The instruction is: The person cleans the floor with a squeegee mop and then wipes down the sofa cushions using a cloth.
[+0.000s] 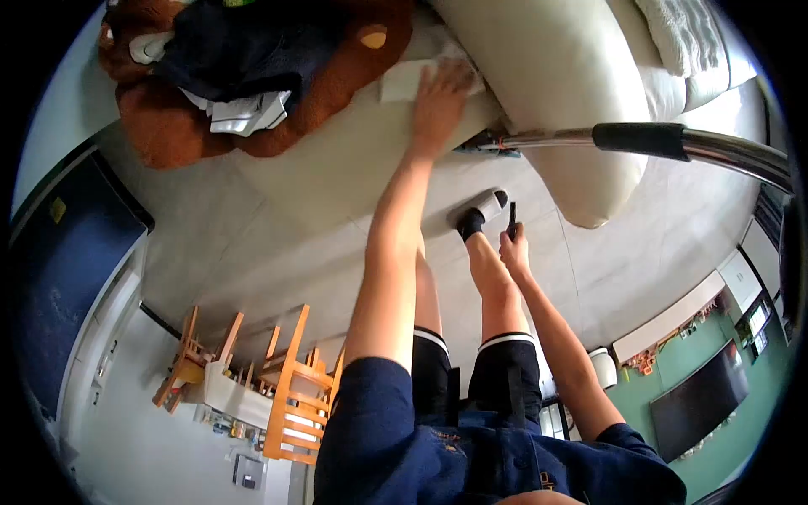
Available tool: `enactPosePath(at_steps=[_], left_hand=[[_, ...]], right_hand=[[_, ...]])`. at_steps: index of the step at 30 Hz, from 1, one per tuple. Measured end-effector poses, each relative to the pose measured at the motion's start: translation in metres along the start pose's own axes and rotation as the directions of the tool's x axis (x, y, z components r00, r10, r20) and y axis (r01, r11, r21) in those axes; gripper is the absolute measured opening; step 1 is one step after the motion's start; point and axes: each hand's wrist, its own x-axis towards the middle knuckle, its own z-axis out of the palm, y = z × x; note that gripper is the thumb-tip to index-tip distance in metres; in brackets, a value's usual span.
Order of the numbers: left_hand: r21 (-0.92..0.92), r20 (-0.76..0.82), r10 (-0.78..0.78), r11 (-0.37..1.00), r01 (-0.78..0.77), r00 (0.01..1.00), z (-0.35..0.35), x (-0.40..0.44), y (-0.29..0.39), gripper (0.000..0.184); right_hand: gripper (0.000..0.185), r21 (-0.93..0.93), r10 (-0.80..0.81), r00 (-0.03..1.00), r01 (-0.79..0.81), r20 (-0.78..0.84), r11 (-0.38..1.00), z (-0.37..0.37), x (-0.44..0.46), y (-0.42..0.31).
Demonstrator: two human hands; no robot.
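My left hand (439,105) reaches to the top of the view, its fingers apart and partly blurred, over a pale flat piece, perhaps cloth (401,82), on a cream padded surface (337,160). Whether it presses on the piece is hard to tell. My right hand (515,250) is lower and to the right, above the floor near my slippered foot, its fingers closed round a slim dark object (512,217) that points away from me.
A brown plush toy (168,126) bears dark and white clothes (248,114). A metal pole with a black grip (640,140) crosses a cream cushion (581,84). Wooden chairs (299,396) stand lower left, a wall screen (700,401) lower right. Tiled floor (606,261) shows.
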Motion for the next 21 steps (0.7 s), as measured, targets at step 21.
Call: enactPosePath(at_steps=[21], left_hand=[[-0.006, 0.53, -0.484, 0.819, 0.574, 0.696, -0.066, -0.457, -0.172, 0.037]], right_hand=[[0.057, 0.391, -0.491, 0.869, 0.431, 0.064, 0.813, 0.173, 0.066, -0.271]])
